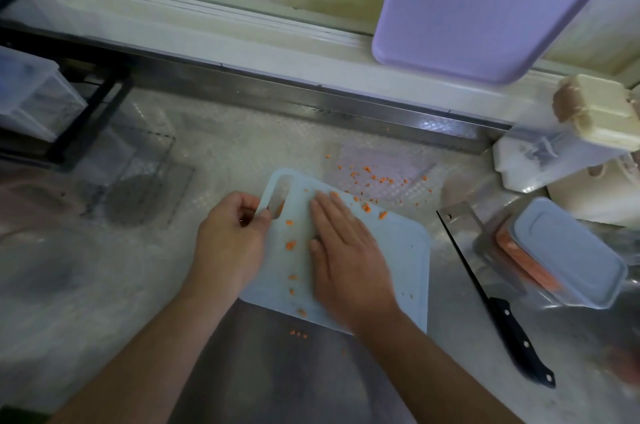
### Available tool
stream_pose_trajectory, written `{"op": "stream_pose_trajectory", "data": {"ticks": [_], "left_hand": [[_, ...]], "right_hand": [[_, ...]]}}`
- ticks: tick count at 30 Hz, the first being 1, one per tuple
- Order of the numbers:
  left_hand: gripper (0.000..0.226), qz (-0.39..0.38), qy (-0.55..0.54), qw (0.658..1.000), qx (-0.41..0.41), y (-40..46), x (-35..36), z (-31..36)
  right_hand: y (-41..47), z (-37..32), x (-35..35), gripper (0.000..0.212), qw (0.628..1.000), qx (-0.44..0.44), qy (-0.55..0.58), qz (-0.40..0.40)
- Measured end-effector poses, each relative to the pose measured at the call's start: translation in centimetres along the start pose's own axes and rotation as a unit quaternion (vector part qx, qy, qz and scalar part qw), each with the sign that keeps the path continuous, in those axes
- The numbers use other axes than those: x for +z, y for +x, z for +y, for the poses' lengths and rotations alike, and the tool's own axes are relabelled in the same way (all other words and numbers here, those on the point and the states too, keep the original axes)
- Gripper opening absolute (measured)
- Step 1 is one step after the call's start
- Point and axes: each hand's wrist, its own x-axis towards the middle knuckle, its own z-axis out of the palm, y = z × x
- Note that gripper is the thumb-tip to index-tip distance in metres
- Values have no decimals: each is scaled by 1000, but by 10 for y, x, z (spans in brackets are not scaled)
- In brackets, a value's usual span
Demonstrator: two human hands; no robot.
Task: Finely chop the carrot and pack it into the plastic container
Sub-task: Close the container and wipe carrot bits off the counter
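Left hand [230, 236] pinches the handle edge of the light blue cutting board [398, 250], fingers curled. Right hand [346, 250] lies flat on the board, fingers straight and together, among carrot bits [291, 245]. Knife [498, 306] and lidded plastic container [568, 250] lie on the surface [86, 268] to the right.

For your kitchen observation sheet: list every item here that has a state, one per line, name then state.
Left hand: grips cutting board's handle edge.
Right hand: flat on board.
Cutting board: few carrot bits scattered.
Plastic container: lidded, orange contents.
Knife: lying on counter, unheld.
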Motion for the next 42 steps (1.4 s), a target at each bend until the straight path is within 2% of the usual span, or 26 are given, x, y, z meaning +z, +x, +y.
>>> {"op": "stream_pose_trajectory", "data": {"ticks": [5,8,12,16,20,24,27,30,32,38,42], "left_hand": [[9,-2,-10,1000,-16,0,-1,-5],[8,-3,-15,1000,-17,-2,1,-3],[8,0,-11,1000,-2,-6,0,1],[8,7,1,1000,-3,-8,-3,0],[8,5,6,1000,-10,-10,-4,-6],[9,14,-10,1000,-19,-12,-5,-8],[11,14,-24,999,-21,-14,-4,-6],[13,12,-54,998,-28,-17,-3,-5],[14,5,-70,997,-33,-18,-4,-6],[13,-1,-67,998,-13,-23,-9,-16],[14,3,-65,998,-14,-26,-16,-18]], "right_hand": [[-4,38,1,38,991,78,38,97],[7,17,-3,35,988,63,60,128],[10,-25,-1,51,998,-18,59,2],[9,1,3,64,998,50,16,-47],[12,35,0,56,994,108,-2,-32],[17,31,-13,44,981,173,62,58],[13,-18,-16,56,993,94,68,16],[4,-57,1,69,999,28,20,-38],[4,-57,10,64,1000,27,-7,-11],[27,-14,16,50,992,115,-4,50],[40,24,13,28,982,149,-18,118]]}}
